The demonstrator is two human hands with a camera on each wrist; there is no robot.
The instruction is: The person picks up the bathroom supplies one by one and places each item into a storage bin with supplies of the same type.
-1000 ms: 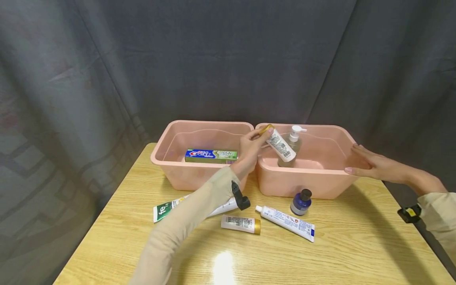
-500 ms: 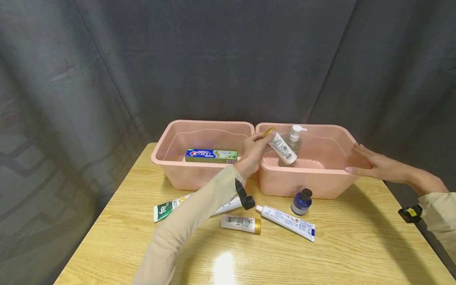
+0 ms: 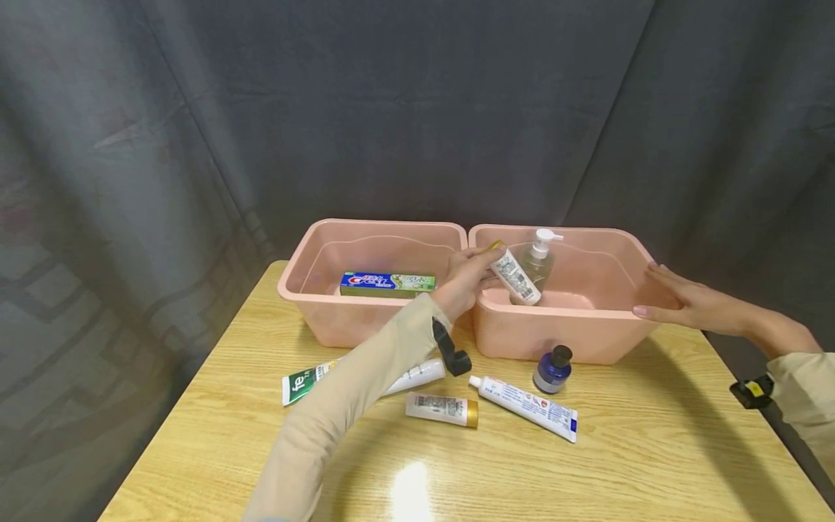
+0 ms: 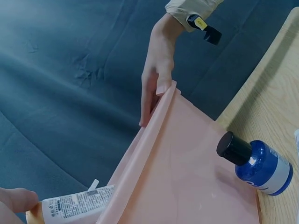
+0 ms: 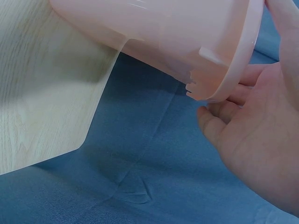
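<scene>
My left hand [image 3: 464, 279] pinches a white squeeze tube by its gold cap end. That tube [image 3: 515, 277] slants down into the right pink bin [image 3: 554, 330], in front of a clear pump bottle [image 3: 538, 261] with a white pump. In the left wrist view the tube [image 4: 77, 205] shows dense printed text, and only part of the holding hand appears. My right hand [image 3: 701, 304] holds the right bin's rim at its right end. The right wrist view shows that hand's fingers [image 5: 224, 112] bent under the rim, with the thumb side above.
The left pink bin [image 3: 365, 322] contains a blue-green toothpaste box [image 3: 388, 284]. On the table before the bins lie a gold-capped tube [image 3: 440, 409], a white toothpaste tube [image 3: 525, 407], a blue bottle [image 3: 551, 370], a green-ended tube [image 3: 306, 382] and a white tube [image 3: 417, 375], partly behind my left sleeve.
My left hand has shifted slightly right and down, lowering the tube further into the right bin. My right hand keeps its place on the rim.
</scene>
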